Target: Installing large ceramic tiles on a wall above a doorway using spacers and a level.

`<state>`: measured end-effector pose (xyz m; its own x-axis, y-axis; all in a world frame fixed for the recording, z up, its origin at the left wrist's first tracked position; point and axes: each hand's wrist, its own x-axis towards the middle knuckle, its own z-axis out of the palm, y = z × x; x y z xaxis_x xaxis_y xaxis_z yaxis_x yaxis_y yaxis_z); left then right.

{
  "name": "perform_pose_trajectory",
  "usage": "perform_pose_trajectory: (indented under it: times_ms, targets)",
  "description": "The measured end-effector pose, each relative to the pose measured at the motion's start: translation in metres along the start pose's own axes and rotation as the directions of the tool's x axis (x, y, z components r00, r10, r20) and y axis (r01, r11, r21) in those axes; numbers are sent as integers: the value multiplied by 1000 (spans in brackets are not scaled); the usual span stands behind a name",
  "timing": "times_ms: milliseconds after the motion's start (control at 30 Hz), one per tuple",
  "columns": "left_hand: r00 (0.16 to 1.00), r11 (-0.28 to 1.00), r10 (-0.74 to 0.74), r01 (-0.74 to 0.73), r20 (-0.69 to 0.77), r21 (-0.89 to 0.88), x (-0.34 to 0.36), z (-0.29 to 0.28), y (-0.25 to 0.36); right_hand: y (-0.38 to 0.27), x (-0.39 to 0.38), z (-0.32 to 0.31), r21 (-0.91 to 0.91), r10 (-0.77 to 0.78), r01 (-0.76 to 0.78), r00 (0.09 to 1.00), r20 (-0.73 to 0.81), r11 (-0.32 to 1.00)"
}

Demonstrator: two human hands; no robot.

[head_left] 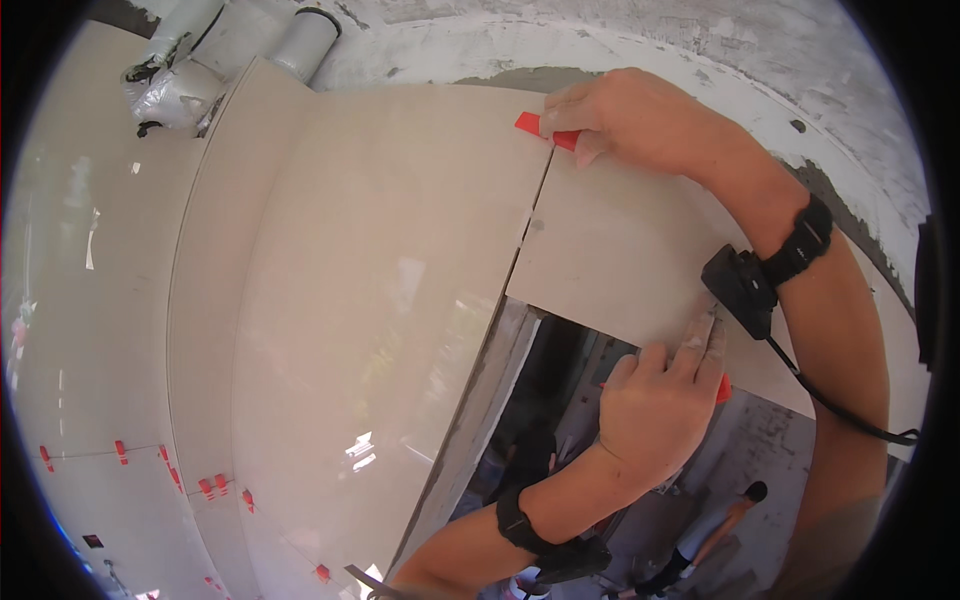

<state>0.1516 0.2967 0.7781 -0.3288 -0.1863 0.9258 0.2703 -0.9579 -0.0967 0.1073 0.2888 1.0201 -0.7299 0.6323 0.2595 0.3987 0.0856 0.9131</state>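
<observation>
Bright daylight, soft shadows. Window glare on glossy tiles at centre and left. Heavy fisheye bending, black corners. Sharp centre, slight blur toward rim.

Glossy beige tiled wall, bright with window-like reflections. Above the wall, rough grey plaster. At its upper left corner, grey pipes wrapped partly in plastic. Low on its left side, small red clips in the joints. Right of it, a dark opening down to lower floors.
</observation>
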Motion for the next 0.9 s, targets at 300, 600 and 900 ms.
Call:
perform_pose_trajectory:
  times_ms: [300, 600, 900]
  targets:
    - [997, 997, -11, 6, 70, 80, 0, -6, 1, 6, -2, 22, -194, -55, 19, 982, -180, 981]
    - [985, 995, 8, -26, 174, 101, 7, 6, 15, -68, -148, -31, 107, 326, -323, 764, -557, 940]
    - [990, 979, 39, -66, 137, 192, 9, -6, 15, -141, -313, 35, 273, 514, -486, 478, -712, 830]
